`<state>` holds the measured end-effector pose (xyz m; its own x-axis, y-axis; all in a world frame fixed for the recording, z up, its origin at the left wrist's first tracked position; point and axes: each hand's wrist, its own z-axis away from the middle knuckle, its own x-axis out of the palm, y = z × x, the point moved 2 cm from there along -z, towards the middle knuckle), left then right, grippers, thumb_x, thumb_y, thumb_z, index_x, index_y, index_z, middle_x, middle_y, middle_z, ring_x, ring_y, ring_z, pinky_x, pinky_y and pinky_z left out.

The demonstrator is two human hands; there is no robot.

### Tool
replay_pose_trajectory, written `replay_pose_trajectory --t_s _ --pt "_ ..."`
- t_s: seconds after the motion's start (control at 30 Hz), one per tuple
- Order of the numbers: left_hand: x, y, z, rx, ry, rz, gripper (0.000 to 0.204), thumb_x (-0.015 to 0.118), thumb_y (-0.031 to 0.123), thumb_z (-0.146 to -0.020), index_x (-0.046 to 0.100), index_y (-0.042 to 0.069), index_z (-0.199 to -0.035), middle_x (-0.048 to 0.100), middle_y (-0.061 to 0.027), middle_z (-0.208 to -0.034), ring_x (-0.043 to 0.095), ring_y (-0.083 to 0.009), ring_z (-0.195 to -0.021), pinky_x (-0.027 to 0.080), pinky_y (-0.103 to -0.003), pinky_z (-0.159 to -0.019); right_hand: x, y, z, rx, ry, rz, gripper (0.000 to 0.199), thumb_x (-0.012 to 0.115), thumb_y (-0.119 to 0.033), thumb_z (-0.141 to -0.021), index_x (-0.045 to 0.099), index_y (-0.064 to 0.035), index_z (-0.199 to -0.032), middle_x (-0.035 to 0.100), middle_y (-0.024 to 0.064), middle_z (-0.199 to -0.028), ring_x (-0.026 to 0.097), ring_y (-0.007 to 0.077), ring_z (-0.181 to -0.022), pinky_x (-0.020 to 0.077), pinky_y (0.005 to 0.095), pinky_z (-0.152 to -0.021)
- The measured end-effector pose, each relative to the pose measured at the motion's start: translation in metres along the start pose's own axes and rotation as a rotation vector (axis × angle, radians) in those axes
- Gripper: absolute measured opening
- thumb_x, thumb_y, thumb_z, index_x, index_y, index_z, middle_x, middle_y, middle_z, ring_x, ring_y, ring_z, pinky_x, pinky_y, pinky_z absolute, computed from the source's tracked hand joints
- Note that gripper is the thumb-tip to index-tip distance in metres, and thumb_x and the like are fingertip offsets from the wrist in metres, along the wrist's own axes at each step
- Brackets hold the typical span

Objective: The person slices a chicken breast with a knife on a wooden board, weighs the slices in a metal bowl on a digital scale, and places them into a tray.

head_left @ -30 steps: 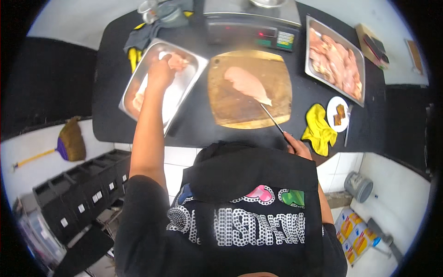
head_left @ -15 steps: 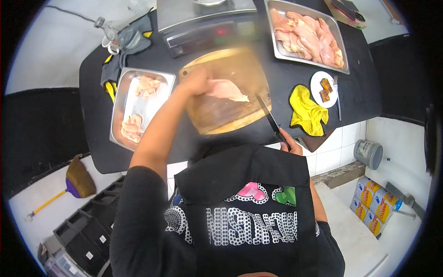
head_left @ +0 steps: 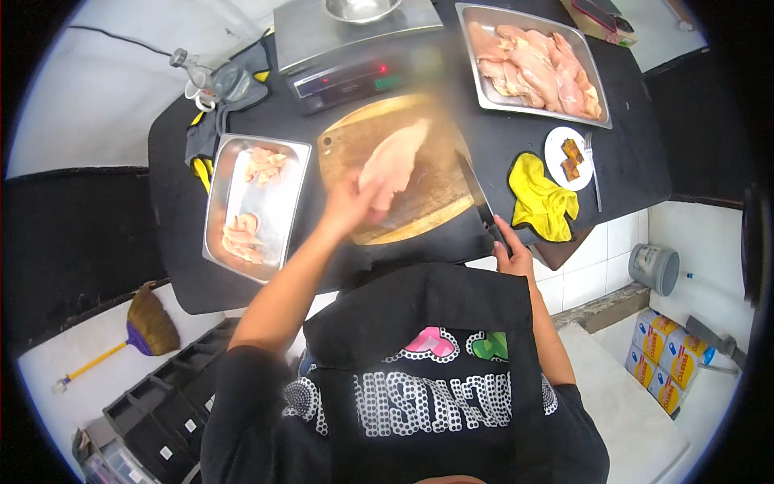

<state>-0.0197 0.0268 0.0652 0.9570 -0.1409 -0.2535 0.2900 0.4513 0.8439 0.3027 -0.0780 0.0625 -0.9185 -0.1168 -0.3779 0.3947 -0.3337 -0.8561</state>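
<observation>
A pale raw chicken breast (head_left: 395,161) lies at a slant over the wooden cutting board (head_left: 435,222). My left hand (head_left: 355,202) is closed on its near end, with the fingers slightly blurred. At the board's right edge, my right hand (head_left: 509,250) grips the black handle of a long kitchen knife (head_left: 476,187), its blade pointing away from me. To the left, a steel tray (head_left: 278,218) holds two small heaps of chicken pieces (head_left: 242,238). A larger steel tray (head_left: 536,109) at the far right is filled with whole chicken breasts (head_left: 536,64).
Behind the board stands a digital scale (head_left: 355,68) with a metal bowl (head_left: 363,8). Right of the knife lie a yellow cloth (head_left: 540,198), a white plate (head_left: 556,177) with brown food, and a fork (head_left: 597,173). A glass jar (head_left: 230,81) and grey-yellow gloves (head_left: 205,137) sit at far left.
My left hand has moved nearer to me, turning the chicken breast from lying sideways to pointing away. The knife stays in my right hand beside the board. The view has shifted slightly.
</observation>
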Motion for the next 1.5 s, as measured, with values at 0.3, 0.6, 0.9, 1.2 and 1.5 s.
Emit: replay_pose_trajectory --t_s 0.3,0.6,0.9,1.2,1.5 --pt "-0.005 -0.012 -0.051 0.195 0.230 -0.618 0.026 0.061 0.026 -0.086 0.068 0.006 -0.100 0.068 -0.0185 -0.090 0.067 -0.0325 -0.086 0.051 -0.041 -0.076 0.041 -0.016 -0.020 -0.065 -0.105 0.014 0.055 0.051 0.001 -0.088 0.044 -0.0181 -0.139 0.066 0.0147 -0.104 0.061 0.0167 -0.066 0.0500 0.0296 -0.064" --pt "0.052 0.018 -0.136 0.129 0.004 -0.912 0.034 0.075 0.032 -0.072 0.068 0.006 -0.093 0.068 -0.0164 -0.090 0.066 -0.0297 -0.084 0.051 -0.039 -0.075 0.071 -0.031 -0.022 0.094 -0.118 -0.166 0.056 0.049 -0.003 -0.092 0.037 -0.0206 -0.144 0.062 0.0088 -0.078 0.058 0.0134 -0.057 0.0489 0.0285 -0.058" --pt "0.031 0.008 -0.179 0.273 0.359 0.046 0.012 0.067 -0.003 -0.078 0.062 0.004 -0.087 0.066 -0.0068 -0.086 0.062 -0.0136 -0.077 0.050 -0.026 -0.069 0.077 -0.028 -0.021 -0.015 -0.116 -0.011 0.054 0.051 -0.003 -0.089 0.040 -0.0116 -0.141 0.061 0.0241 -0.111 0.064 0.0328 -0.092 0.0496 0.0351 -0.080" --pt "0.053 -0.014 -0.078 0.469 0.192 -1.043 0.052 0.049 0.023 -0.091 0.039 0.008 -0.140 0.029 -0.0060 -0.151 0.019 -0.0343 -0.140 0.017 -0.067 -0.105 0.101 -0.024 -0.037 -0.283 -0.050 -0.041 0.053 0.051 -0.003 -0.088 0.039 -0.0089 -0.139 0.054 0.0281 -0.123 0.052 0.0414 -0.116 0.0430 0.0390 -0.095" --pt "0.057 -0.019 -0.074 0.332 0.249 -0.991 0.055 0.043 0.026 -0.094 0.032 0.009 -0.145 0.019 -0.0050 -0.155 0.011 -0.0346 -0.143 0.004 -0.069 -0.107 0.108 -0.029 -0.049 -0.297 -0.071 0.116 0.055 0.048 -0.002 -0.088 0.036 -0.0098 -0.142 0.057 0.0300 -0.111 0.056 0.0443 -0.102 0.0449 0.0429 -0.087"
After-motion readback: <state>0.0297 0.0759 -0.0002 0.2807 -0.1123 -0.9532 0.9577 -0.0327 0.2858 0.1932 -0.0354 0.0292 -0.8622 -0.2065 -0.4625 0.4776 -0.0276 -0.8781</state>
